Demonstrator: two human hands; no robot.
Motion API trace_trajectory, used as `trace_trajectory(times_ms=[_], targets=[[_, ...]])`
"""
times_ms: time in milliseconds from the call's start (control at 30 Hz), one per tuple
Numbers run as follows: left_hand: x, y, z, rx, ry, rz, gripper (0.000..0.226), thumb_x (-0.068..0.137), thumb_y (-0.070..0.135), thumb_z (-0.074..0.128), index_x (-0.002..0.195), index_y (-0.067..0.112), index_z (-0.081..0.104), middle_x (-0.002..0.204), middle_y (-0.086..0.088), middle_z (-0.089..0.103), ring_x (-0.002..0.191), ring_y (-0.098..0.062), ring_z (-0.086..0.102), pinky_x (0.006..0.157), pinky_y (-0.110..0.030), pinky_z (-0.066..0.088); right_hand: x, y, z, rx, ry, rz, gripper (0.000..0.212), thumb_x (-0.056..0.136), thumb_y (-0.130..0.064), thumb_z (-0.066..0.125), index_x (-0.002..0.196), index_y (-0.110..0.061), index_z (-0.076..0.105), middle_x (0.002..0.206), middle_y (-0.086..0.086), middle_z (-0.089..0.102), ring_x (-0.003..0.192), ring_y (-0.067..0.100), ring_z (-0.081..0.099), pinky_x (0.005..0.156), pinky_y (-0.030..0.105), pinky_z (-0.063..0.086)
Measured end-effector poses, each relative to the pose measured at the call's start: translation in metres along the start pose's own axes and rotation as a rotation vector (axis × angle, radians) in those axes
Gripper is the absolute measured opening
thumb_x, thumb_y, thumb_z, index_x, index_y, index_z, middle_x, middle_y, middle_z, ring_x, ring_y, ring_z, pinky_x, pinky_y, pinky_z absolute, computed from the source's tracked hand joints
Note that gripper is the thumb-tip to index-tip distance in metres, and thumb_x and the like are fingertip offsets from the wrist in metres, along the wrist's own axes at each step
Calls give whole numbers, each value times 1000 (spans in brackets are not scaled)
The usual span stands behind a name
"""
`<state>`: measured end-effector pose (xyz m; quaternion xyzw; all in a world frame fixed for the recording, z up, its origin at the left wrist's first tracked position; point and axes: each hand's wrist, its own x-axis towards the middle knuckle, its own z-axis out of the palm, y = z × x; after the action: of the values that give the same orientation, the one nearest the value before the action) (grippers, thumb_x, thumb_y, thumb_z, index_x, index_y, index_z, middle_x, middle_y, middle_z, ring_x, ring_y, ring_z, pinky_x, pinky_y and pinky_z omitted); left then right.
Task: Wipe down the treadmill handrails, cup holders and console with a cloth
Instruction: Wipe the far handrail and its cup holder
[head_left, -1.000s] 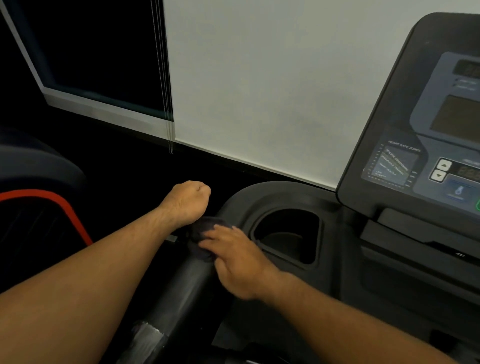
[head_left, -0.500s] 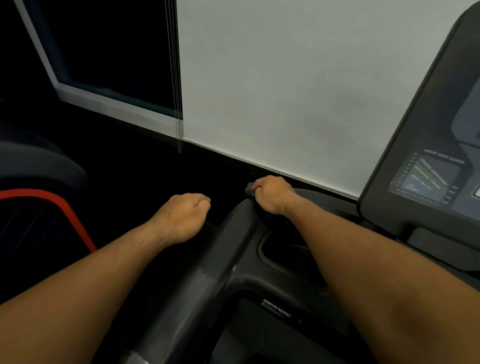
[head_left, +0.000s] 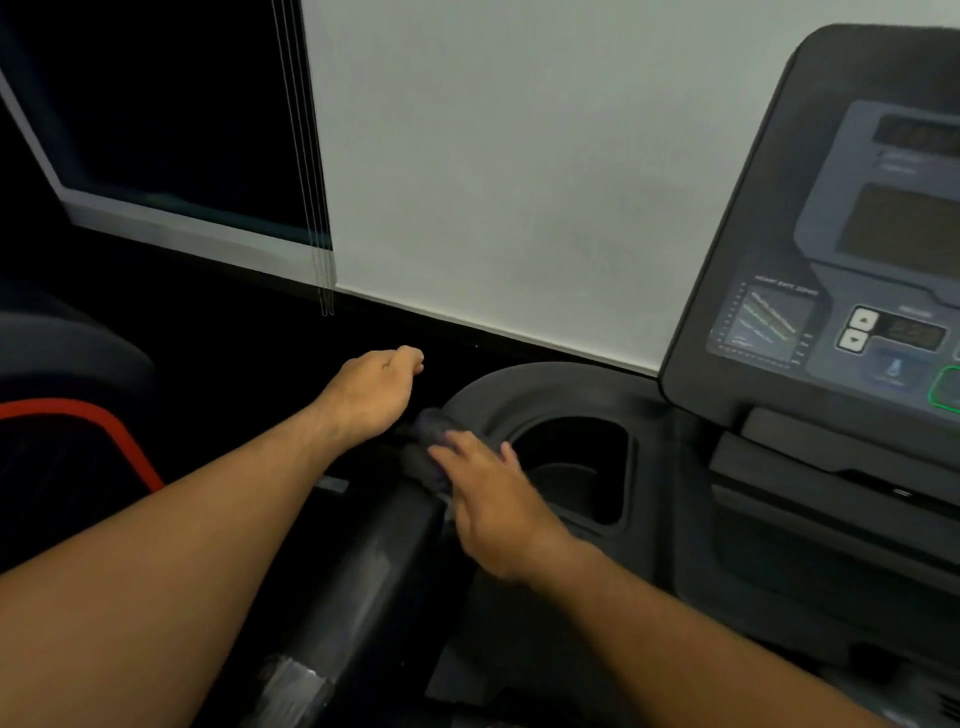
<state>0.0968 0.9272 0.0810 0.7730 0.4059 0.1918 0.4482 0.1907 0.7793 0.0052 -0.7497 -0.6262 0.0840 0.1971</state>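
At far left, a dark machine with a red-edged panel (head_left: 111, 431) stands beside the treadmill, and behind it a dark window (head_left: 171, 109) with thin blind cords (head_left: 311, 208) hanging down meets a pale wall (head_left: 519, 171). The left hand (head_left: 371, 395) is extended forward with its fingers (head_left: 408, 358) curled into a loose fist; it holds nothing visible and sits above and just left of the upper end of the handrail (head_left: 363, 566). The handrail is a black tube rising from the lower edge of the view toward the console housing, with a worn, greyish band near its lower end. At the point where the handrail joins the moulded housing lies the cloth (head_left: 431, 434), dark and bunched; part of it is blurred and its edges cannot be traced exactly. The right hand (head_left: 493, 504) rests palm-down on the cloth, fingers (head_left: 457, 447) extended and slightly spread, pressing the cloth against the top of the handrail rather than gripping it. Immediately right of this hand is the cup holder (head_left: 623, 483), a deep dark recess in the housing; its interior is in shadow and no contents can be made out. At far right the console (head_left: 769, 249) stands tilted back, carrying unlit display windows, a printed chart and two arrow buttons (head_left: 857, 330).
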Motion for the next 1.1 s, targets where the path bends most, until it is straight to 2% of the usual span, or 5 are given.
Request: trace_trajectory(times_ms=[167, 533, 800, 1000, 1100], targets=[[-7, -1, 13, 97, -62, 23, 45, 99, 36, 35, 105, 10, 72, 111, -5, 69, 108, -22, 61, 101, -40, 44, -3, -13, 17, 50, 147, 235, 57, 93, -13, 43, 148, -10, 32, 158, 12, 21, 146, 26, 17, 120, 35, 6], [-17, -12, 16, 205, -146, 76, 36, 98, 35, 31, 89, 21, 63, 96, -3, 64, 95, -19, 58, 90, -38, 44, -87, -88, 81, 422, 333, 47, 50, 90, -17, 35, 137, -17, 51, 152, -5, 36, 146, 10, 17, 117, 21, 16], [-33, -11, 20, 278, -106, 121, 46, 99, 33, 34, 105, 5, 70, 108, -10, 69, 103, -25, 62, 93, -43, 46, -53, -76, 70, 390, 454, 355, 53, 95, 1, 43, 144, -16, 42, 156, -8, 26, 145, 4, 15, 111, 9, 4], [-41, -8, 18, 293, -141, 118, 45, 97, 36, 34, 93, 10, 71, 100, -5, 70, 96, -23, 63, 86, -40, 47, -89, -107, 71, 382, 357, 115, 52, 83, -9, 36, 129, -11, 60, 145, 0, 47, 142, 11, 27, 115, 16, 11], [-47, -3, 19, 291, -173, 137, 47, 97, 37, 34, 88, 6, 67, 94, -12, 70, 91, -29, 64, 80, -43, 49, -98, -104, 66, 258, 223, -162, 52, 78, -15, 37, 122, -8, 64, 134, 10, 57, 133, 28, 43, 114, 40, 28]])
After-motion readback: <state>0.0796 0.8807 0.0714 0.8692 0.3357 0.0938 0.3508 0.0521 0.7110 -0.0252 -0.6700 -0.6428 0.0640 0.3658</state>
